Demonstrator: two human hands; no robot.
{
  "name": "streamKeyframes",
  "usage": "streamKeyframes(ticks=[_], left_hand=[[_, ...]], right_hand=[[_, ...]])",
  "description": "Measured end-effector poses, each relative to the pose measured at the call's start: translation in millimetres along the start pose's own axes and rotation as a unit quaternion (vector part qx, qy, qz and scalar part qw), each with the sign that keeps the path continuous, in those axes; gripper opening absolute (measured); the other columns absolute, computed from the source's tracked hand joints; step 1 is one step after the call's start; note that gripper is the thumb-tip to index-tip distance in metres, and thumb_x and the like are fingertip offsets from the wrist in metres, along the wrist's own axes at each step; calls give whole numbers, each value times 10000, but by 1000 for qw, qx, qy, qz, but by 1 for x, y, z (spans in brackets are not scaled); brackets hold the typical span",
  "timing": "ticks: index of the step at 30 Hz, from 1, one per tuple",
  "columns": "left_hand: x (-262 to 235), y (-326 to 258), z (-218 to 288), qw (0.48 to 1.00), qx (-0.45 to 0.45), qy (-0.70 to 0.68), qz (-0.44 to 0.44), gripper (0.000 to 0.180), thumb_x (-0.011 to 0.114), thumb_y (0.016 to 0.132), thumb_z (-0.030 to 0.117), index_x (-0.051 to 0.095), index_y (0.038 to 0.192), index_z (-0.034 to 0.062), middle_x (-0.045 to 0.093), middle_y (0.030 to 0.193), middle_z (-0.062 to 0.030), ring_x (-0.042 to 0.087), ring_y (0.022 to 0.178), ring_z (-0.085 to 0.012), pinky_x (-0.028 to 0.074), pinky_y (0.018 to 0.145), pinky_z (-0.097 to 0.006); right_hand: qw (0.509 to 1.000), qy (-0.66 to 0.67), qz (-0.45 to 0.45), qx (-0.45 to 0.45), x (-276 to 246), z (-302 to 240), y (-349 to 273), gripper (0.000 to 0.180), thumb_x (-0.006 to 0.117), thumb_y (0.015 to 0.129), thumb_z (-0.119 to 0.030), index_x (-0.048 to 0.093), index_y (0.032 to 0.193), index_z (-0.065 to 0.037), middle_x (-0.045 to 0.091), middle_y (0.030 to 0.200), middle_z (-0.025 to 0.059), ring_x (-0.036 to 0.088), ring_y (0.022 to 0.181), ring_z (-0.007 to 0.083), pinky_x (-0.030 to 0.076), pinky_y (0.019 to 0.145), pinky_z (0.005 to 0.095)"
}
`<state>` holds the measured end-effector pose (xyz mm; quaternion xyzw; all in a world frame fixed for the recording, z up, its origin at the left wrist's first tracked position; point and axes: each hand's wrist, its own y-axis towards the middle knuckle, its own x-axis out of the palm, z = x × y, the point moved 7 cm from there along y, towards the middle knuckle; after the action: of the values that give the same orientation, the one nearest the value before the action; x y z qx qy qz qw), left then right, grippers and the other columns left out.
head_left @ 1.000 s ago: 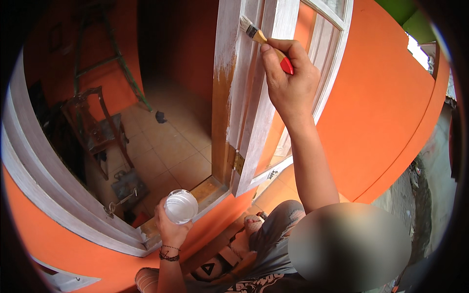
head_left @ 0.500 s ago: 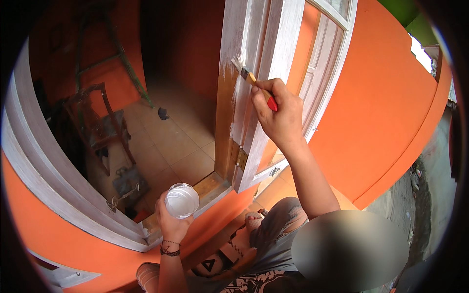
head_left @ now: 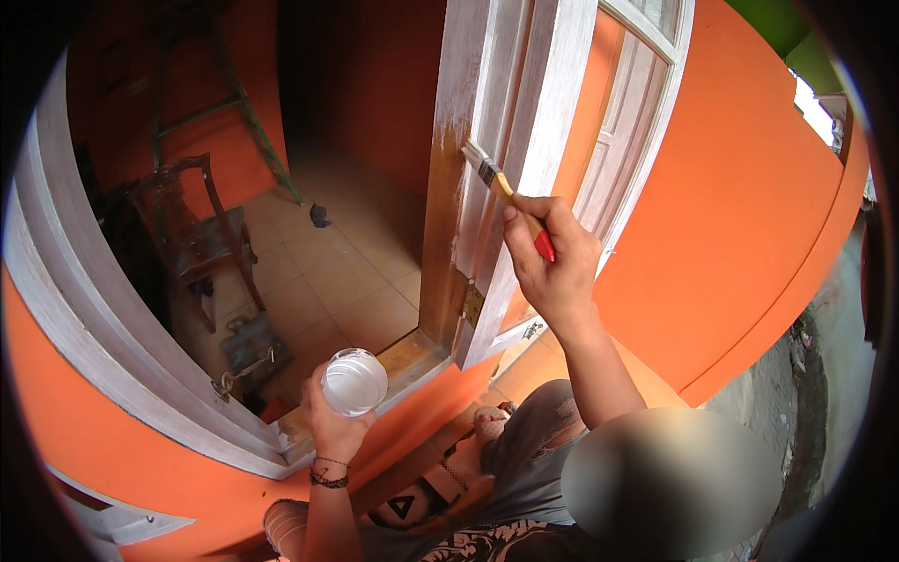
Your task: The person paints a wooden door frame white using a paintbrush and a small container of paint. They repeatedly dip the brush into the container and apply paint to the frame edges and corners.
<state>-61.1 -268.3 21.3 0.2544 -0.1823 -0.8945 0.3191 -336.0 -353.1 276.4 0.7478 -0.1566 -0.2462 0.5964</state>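
Note:
My right hand [head_left: 559,253] grips a paintbrush [head_left: 496,180] with a wooden handle and a red end. Its bristles touch the edge of the window frame post [head_left: 447,215], where white paint above meets bare brown wood below. In my left hand [head_left: 330,423] is a clear plastic cup [head_left: 355,382] with white paint inside, held above the sill [head_left: 403,361]. A brass hinge [head_left: 472,303] sits low on the post, to the left of my right forearm.
An open white casement window [head_left: 646,103] stands against the orange wall [head_left: 740,206] at the right. Another white sash [head_left: 103,347] curves along the left, with a metal hook [head_left: 225,382]. Inside the room are a wooden chair [head_left: 211,234] and a green ladder [head_left: 265,150].
The brush and my right hand have moved down along the post, and the bristles now touch lower on it. The cup stays in my left hand. The view has shifted slightly.

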Motion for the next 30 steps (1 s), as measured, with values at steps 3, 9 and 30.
streamKeyframes(ticks=[3, 9, 30], left_hand=[[3, -1, -5, 1000, -1, -7, -15, 843, 850, 534, 45, 519, 1309, 82, 588, 1219, -135, 566, 1164, -352, 460, 1018, -455], [6, 1, 2, 1000, -2, -20, -1, 830, 848, 537, 50, 522, 1300, 78, 587, 1222, -136, 564, 1167, -356, 460, 1016, -454], [10, 1, -4, 997, -12, -72, -18, 855, 852, 534, 40, 511, 1316, 86, 585, 1236, -134, 562, 1174, -350, 454, 1031, -451]], right_hand=[[994, -16, 103, -44, -4, -4, 30, 95, 712, 918, -76, 663, 977, -21, 608, 652, 86, 561, 522, 175, 460, 511, 315], [998, -41, -43, -29, 20, 16, -9, 112, 712, 930, -100, 663, 969, -7, 654, 670, 89, 603, 559, 109, 477, 524, 275], [997, -53, 24, -40, 41, 20, -45, 138, 703, 887, -45, 643, 1010, -32, 662, 783, 124, 659, 628, 263, 524, 562, 357]])
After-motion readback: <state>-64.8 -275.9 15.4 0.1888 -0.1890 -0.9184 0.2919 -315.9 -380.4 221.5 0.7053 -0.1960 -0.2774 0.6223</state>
